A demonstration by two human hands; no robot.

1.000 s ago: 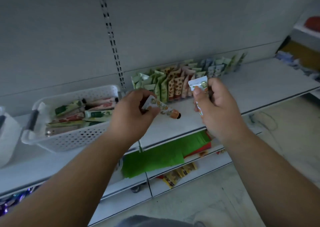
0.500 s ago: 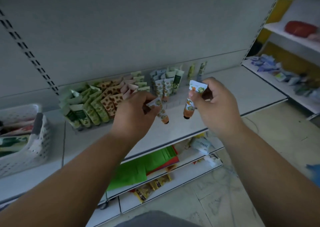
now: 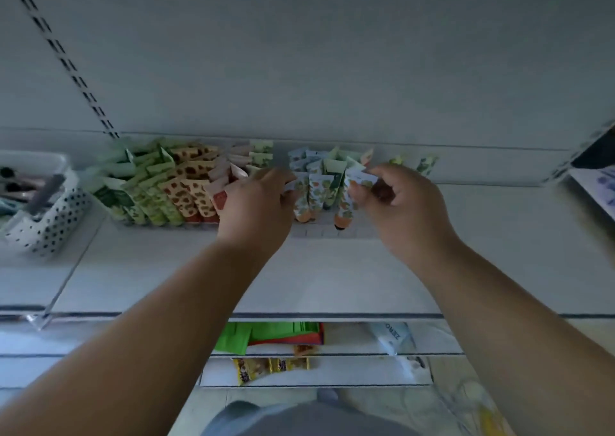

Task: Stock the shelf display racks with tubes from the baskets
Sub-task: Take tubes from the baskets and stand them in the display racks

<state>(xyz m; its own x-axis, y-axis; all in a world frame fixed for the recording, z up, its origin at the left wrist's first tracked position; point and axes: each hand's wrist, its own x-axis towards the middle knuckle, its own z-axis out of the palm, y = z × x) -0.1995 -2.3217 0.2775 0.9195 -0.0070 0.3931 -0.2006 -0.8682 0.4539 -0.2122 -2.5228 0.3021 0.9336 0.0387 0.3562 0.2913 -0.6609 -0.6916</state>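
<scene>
Tubes [image 3: 311,196] stood in the display rack [image 3: 332,232] at the shelf's [image 3: 332,276] back edge. Right hand [image 3: 404,202] fingers pinched an orange-capped tube [image 3: 346,207]. Left hand [image 3: 256,209] fingers gripped another tube's end [image 3: 290,186].

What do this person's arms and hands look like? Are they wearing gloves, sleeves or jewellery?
Both forearms are bare right down to the picture's bottom edge, with no sleeves in view. The left hand and right hand wear no gloves, and no watch, bracelet or ring shows on the wrists or on the fingers that can be seen. A bit of grey clothing shows at the bottom edge.
</scene>
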